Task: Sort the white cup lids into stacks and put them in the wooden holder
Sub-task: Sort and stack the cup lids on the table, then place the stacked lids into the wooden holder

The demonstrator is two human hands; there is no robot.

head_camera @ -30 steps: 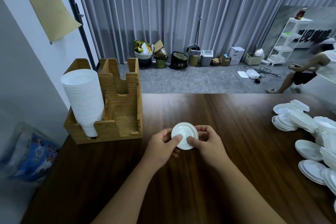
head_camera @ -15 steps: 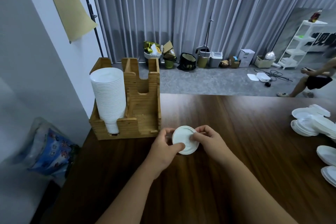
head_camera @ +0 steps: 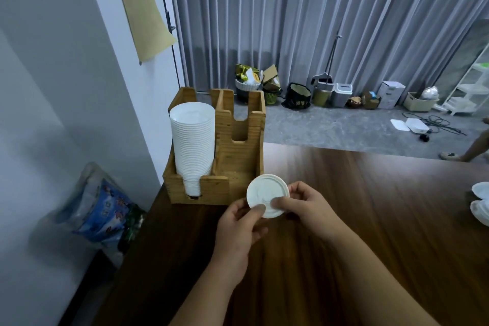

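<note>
Hands: my left hand and right hand both pinched one lid over the desk | holder lay just beyond-left, left hand nearer | right slot seemingly free.

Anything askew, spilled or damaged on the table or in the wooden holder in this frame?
Nothing looks damaged or spilled. Both hands, left hand and right hand, hold a lid in front of the wooden holder. The tall lid stack in its left slot stands straight. Loose lids lie unsorted at the table's right edge.

lid stack fills holder's left slot, right slot open
</note>
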